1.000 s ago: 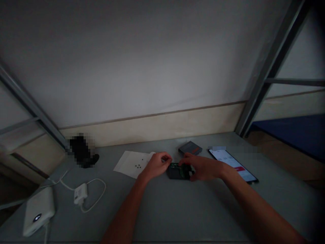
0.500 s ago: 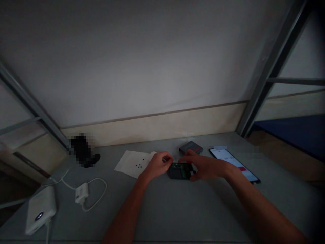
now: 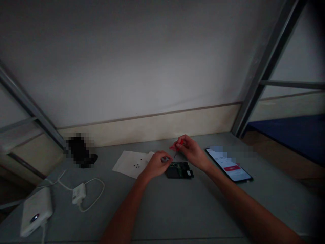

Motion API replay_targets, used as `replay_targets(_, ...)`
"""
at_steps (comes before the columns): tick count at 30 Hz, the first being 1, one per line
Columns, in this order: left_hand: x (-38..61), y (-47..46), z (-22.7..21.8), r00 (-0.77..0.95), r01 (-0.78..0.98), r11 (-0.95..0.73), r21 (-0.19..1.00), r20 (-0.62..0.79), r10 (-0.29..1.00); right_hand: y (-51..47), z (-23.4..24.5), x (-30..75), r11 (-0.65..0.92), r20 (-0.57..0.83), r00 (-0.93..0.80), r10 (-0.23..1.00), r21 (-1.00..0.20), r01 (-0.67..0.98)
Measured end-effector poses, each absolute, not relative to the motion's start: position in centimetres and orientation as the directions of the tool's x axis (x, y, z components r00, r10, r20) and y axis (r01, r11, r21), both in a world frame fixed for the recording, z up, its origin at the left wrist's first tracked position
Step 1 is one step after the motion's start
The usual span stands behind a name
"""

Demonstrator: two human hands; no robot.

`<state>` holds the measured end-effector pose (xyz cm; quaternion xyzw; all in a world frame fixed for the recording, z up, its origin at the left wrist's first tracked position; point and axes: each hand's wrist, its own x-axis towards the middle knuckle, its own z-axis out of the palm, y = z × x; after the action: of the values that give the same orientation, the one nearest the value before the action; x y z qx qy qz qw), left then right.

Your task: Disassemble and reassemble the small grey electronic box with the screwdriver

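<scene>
The right hand (image 3: 191, 150) is closed on a slim red tool (image 3: 174, 148), its fingers narrow around the red part, and the tool's thin dark shaft slants down toward the near left, its tip close to the left hand's fingertips. The left hand (image 3: 157, 164) is curled with thumb and fingers drawn close together at the far left corner of a dark flat device (image 3: 179, 172); a greyish bit shows among those fingers, but whether it is gripped, and what it is, I cannot tell. The device lies flat on the grey table (image 3: 162, 213), between the two forearms and nearer than the right hand, its open upper face showing a green circuit board (image 3: 179, 165) and a small pale patch toward the right end. Just left of the left hand, and partly covered by it, is a sheet of white paper (image 3: 125, 164) with a few tiny dark pieces (image 3: 137, 166) on it, one set a little farther off than the rest. To the right, beside the right forearm, a phone (image 3: 230, 166) lies with its screen lit. At the near left are a white power bank (image 3: 37, 210) and a white adapter (image 3: 79, 194) with a looped cable (image 3: 103, 190).
</scene>
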<state>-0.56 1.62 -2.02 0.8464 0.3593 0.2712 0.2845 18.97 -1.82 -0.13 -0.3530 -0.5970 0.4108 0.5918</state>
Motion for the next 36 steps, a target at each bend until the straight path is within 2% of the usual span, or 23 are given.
replay_targets(14,-0.5,1.6,-2.1,0.602,0.417,-0.607,0.676,0.294,0.742,-1.9,-0.5,18.4,0.414,0.416,-0.049,0.908,-0.909,-0.052)
replay_targets(20,-0.4,1.6,-2.2,0.597,0.4,-0.565,0.721,0.263,0.758,-1.6,-0.9,18.6,0.416,0.418,-0.069,0.906,-0.908,-0.049)
replay_targets(36,-0.4,1.4,-2.1,0.573,0.428,-0.523,0.737,0.226,0.787,-1.2,-1.3,18.7,0.429,0.432,-0.02,0.902,-0.899,-0.086)
